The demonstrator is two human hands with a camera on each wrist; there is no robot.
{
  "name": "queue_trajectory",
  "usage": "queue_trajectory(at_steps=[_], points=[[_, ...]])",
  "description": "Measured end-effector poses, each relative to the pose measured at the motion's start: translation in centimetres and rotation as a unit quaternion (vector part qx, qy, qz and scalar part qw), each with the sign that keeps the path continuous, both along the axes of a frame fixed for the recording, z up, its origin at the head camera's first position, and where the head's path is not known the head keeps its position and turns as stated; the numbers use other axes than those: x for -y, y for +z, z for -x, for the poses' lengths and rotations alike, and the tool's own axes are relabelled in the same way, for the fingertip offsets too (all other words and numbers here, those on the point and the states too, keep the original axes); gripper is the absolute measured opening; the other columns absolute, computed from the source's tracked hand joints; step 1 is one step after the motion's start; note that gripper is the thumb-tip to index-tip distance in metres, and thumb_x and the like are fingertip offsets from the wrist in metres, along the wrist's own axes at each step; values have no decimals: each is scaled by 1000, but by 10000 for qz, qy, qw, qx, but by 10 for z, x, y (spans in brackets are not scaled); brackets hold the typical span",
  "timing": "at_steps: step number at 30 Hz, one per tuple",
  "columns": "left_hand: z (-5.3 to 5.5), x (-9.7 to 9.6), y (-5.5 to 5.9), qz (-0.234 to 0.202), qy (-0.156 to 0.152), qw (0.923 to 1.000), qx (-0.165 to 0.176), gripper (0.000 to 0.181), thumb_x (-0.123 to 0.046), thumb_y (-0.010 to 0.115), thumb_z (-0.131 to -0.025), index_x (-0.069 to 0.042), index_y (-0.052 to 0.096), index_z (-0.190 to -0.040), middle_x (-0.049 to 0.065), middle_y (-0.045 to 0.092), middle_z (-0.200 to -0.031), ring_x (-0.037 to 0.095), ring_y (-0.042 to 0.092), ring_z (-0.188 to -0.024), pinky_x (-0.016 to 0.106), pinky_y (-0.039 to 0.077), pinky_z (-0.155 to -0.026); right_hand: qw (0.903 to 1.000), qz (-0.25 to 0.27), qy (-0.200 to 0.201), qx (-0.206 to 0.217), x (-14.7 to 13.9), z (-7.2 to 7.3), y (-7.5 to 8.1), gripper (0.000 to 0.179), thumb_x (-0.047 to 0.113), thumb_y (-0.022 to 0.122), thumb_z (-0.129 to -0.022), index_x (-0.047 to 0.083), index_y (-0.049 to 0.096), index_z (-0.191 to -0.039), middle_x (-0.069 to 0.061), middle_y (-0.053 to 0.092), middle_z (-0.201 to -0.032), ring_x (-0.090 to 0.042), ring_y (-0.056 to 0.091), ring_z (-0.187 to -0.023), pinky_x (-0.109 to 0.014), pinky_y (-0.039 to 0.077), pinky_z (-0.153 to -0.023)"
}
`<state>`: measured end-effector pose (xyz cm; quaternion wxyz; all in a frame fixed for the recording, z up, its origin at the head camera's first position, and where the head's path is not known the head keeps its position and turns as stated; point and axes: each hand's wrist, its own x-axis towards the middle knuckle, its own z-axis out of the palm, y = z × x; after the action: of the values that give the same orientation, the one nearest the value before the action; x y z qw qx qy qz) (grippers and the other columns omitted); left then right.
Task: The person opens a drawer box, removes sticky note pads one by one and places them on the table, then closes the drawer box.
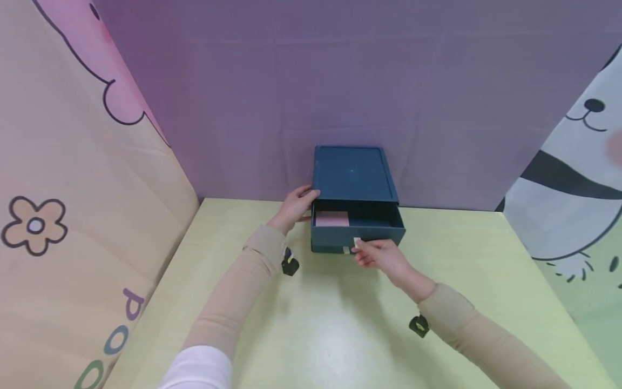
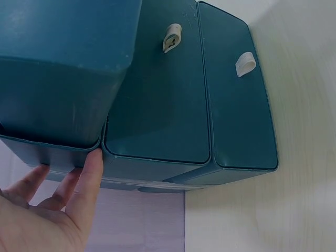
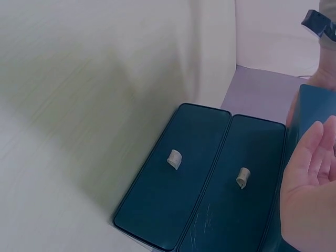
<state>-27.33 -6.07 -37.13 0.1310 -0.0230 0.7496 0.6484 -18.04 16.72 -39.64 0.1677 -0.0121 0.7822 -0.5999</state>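
Note:
A dark blue drawer cabinet (image 1: pixel 352 173) stands against the back wall, its top drawer (image 1: pixel 335 237) pulled partway out. Inside that drawer lies a flat pink item (image 1: pixel 332 218). In the head view my right hand (image 1: pixel 386 259) pinches the white pull tab (image 1: pixel 357 242) on the drawer front; the right wrist view hides this grip. My left hand (image 1: pixel 295 206) touches the cabinet's left side, its fingers (image 2: pixel 86 184) extended along the wall near the front edge. Below, the middle drawer (image 2: pixel 157 105) and bottom drawer (image 2: pixel 239 110) are closed, each with a looped tab.
The cabinet sits on a pale yellow-green table (image 1: pixel 243 335) at its back edge. A purple backdrop (image 1: pixel 340 81) rises close behind. Printed cloth panels flank the table, with a flower (image 1: pixel 35 226) on the left and a panda (image 1: pixel 578 178) on the right.

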Motion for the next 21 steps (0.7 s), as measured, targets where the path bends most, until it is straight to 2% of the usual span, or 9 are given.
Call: queue_trajectory(at_steps=[11, 21], points=[[1, -1, 0, -1, 61, 10000, 28, 59, -36, 53, -95, -17, 33, -148, 11, 38, -148, 34, 45, -129, 46, 49, -95, 9999, -94, 47, -52, 1, -6, -1, 42, 27, 56, -96, -13, 65, -103, 0, 68, -75, -14, 65, -72, -25, 56, -70], [1, 0, -2, -40, 38, 10000, -52, 58, -36, 53, -96, -18, 34, -147, 10, 40, -148, 33, 47, -128, 46, 48, -96, 9998, -148, 58, -95, 0, -6, 0, 42, 27, 57, -96, -13, 66, -103, -1, 69, -75, -7, 63, -66, -27, 57, -70]])
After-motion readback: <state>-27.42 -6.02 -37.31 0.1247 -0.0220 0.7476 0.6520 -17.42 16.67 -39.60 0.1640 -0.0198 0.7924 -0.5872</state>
